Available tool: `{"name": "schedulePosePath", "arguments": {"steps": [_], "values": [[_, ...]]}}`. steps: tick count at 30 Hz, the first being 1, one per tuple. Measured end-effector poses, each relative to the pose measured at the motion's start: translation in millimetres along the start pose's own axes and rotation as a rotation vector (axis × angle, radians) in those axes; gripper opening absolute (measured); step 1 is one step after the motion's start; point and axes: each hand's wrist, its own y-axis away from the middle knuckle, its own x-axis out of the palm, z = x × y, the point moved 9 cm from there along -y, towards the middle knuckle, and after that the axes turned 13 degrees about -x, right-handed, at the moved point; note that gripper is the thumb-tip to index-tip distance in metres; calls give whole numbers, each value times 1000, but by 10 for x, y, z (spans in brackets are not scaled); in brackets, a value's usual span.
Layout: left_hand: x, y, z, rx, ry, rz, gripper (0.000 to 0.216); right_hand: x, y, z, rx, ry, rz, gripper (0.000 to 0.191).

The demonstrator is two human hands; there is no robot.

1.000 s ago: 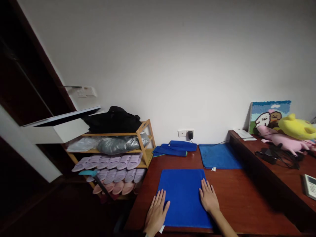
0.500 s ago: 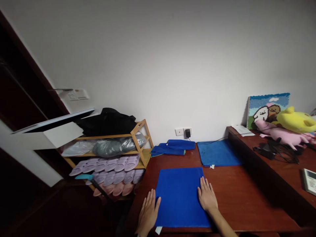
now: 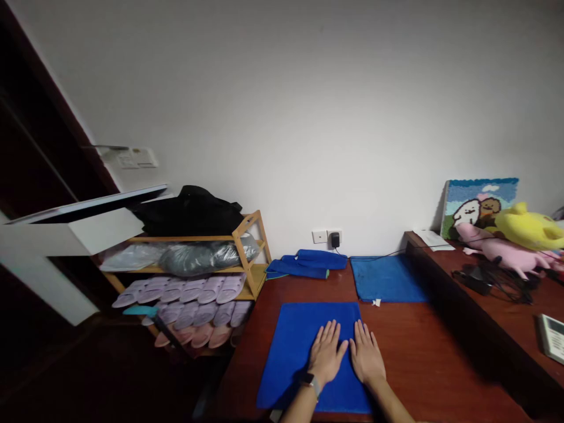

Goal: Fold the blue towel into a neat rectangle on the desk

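Observation:
A bright blue cloth [image 3: 291,352] lies spread flat on the reddish-brown table [image 3: 414,341] in front of me. My left hand [image 3: 326,351] rests palm down on the cloth, right of its middle, fingers stretched out. Along the cloth's right edge my right hand [image 3: 366,353] also lies flat with its fingers extended. The two thumbs are close to each other. A watch [image 3: 311,385] is on my left wrist. Part of a white tag [image 3: 275,415] shows at the cloth's near left corner.
Behind the cloth lie folded blue cloths [image 3: 308,263] and another flat blue cloth [image 3: 390,279]. A shoe rack [image 3: 249,258] with slippers stands at the left. On the raised right surface are a pink plush toy [image 3: 497,247], a yellow plush toy [image 3: 529,226], cables and a calculator-like device [image 3: 551,338].
My left hand has moved right, from the cloth's left edge onto the cloth beside my right hand. The right hand stays about where it was. The view has shifted slightly.

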Motion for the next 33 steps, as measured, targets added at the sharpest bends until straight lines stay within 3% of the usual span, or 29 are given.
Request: {"name": "schedulePosePath", "arguments": {"steps": [5,8,12,17,21,26,33], "values": [[-327,159,1264,-299,-116,-64,71,19,-4,-12,21,-20,-7,69],[-480,252,1687,-361,-136,-135,73,60,0,-32,30,-21,5,69],[-464,271,1750,-361,-126,-167,78,52,-100,-59,63,-19,40,68],[-438,258,1717,-359,-120,-169,78,-158,-493,-61,68,-3,-3,67],[-417,264,1770,-361,-130,-178,76,-99,-715,-159,96,9,12,68],[-374,245,1803,-358,-137,-174,75,14,-754,-219,79,-8,-25,69],[-342,228,1864,-339,-172,-157,67,-14,-753,-221,79,-33,-43,69]]}}
